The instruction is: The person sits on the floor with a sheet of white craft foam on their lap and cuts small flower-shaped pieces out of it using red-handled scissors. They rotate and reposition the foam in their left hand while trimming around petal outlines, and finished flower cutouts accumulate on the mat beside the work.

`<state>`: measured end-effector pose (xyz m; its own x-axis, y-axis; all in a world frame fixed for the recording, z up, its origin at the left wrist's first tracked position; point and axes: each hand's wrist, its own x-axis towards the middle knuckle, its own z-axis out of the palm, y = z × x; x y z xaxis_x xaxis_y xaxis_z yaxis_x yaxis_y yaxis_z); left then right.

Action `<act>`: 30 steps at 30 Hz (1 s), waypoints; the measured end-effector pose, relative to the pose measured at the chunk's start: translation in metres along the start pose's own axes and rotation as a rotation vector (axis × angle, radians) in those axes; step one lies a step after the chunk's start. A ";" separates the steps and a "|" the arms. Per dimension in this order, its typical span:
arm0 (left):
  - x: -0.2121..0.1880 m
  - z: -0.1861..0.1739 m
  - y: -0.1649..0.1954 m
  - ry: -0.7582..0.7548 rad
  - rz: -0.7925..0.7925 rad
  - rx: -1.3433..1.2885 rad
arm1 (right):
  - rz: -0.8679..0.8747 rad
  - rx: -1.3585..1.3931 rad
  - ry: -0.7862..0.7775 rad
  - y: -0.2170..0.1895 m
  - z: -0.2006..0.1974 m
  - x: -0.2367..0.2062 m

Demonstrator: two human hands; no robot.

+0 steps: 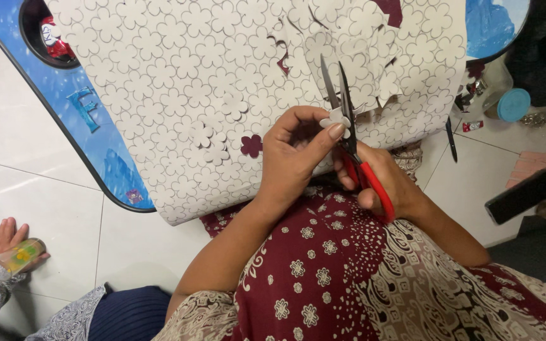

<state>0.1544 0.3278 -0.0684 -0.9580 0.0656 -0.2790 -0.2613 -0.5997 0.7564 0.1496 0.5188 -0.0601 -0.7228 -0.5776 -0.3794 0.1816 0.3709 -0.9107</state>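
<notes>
Red-handled scissors [355, 142] sit gripped in the right hand [380, 180], blades parted around a small paper flower [337, 119] pinched by the left hand [295, 155] over the printed sheet [184, 76]. A slip could nick the thumb or clip a petal. Nearby, a blue-lidded jar [497, 95] holds something, possibly trimmings.

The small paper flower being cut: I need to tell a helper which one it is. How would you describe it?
Start at the big white sheet of outlined flowers over the lap. At its lower edge, the left hand pinches one small white flower against the red-handled scissors. Unlike its neighbours, it is already free of the sheet.
</notes>
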 end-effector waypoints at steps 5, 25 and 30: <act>-0.005 0.007 0.002 0.039 0.035 0.024 | -0.044 -0.033 -0.041 0.002 0.000 -0.004; -0.018 0.007 -0.005 0.009 -0.021 0.166 | -0.054 -0.086 -0.046 0.019 -0.003 -0.017; -0.019 0.002 -0.013 0.001 0.059 0.232 | 0.005 -0.002 -0.030 0.022 -0.001 -0.023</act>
<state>0.1758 0.3360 -0.0712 -0.9724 0.0350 -0.2306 -0.2248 -0.4035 0.8869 0.1693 0.5411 -0.0715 -0.7016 -0.5974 -0.3885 0.1839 0.3748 -0.9087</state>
